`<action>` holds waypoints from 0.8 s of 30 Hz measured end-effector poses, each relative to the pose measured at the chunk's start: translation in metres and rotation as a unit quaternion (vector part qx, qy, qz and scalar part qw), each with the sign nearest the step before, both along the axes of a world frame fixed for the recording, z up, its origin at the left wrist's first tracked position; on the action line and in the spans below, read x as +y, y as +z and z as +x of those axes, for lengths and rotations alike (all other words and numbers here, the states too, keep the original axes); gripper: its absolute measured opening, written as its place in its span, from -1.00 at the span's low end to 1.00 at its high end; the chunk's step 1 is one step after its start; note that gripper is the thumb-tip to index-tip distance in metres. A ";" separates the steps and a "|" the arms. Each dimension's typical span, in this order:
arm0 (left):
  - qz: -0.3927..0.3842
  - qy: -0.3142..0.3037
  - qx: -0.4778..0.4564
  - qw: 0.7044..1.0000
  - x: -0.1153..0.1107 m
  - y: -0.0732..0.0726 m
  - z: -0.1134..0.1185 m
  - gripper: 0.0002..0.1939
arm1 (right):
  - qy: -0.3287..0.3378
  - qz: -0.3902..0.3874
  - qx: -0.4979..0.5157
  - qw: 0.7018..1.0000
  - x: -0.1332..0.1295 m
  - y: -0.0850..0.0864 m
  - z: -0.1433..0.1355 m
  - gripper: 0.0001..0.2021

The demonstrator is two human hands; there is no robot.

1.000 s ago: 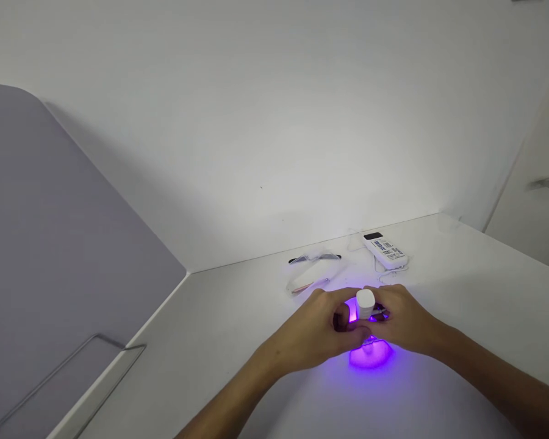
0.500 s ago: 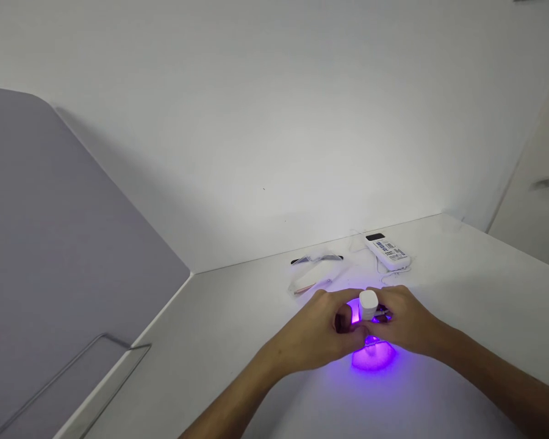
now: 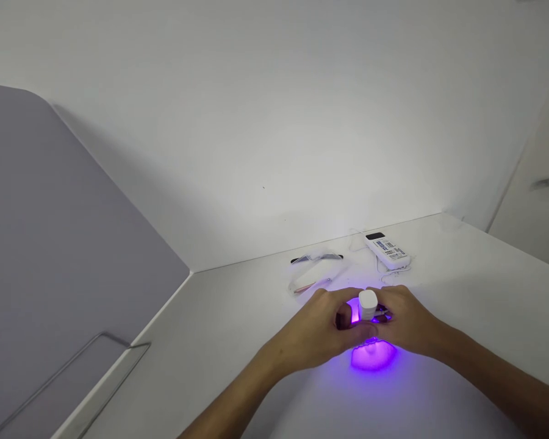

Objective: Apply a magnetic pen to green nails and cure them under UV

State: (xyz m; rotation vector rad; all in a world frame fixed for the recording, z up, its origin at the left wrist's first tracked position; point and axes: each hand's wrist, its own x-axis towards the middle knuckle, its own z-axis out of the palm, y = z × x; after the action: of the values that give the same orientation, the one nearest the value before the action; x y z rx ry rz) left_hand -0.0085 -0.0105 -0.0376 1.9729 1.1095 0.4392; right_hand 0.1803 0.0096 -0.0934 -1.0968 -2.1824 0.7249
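A small white UV lamp (image 3: pixel 368 302) with a rounded square top stands between my hands and throws purple light onto the white table beneath it. My left hand (image 3: pixel 315 329) is closed about its left side, the thumb reaching across the near side toward the other hand. From the right, my right hand (image 3: pixel 407 320) closes about the same lamp, its fingers curled in. A short piece of white cable shows by the right fingers. Fingertips and the lower part of the lamp are largely hidden behind the hands.
Behind my hands lie a clear plastic bag (image 3: pixel 313 281) with a thin pinkish stick in it and a dark-ended item in clear wrap (image 3: pixel 318 258). Right of these is a white device (image 3: pixel 388 251) with a dark screen and cable. A grey panel (image 3: pixel 73 231) borders the table's left.
My left thumb has slid slightly right, closer to the right hand. The lamp and the things on the table look the same.
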 end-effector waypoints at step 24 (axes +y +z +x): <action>-0.011 -0.025 -0.009 1.000 0.000 0.003 -0.001 -0.83 | -0.002 0.020 0.009 1.000 -0.002 0.001 -0.002 -0.84</action>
State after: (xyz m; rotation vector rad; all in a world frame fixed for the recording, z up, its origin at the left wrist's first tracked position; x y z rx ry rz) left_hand -0.0091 -0.0107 -0.0350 1.9686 1.0471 0.4151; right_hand 0.1785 0.0072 -0.0928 -1.0704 -2.1706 0.6828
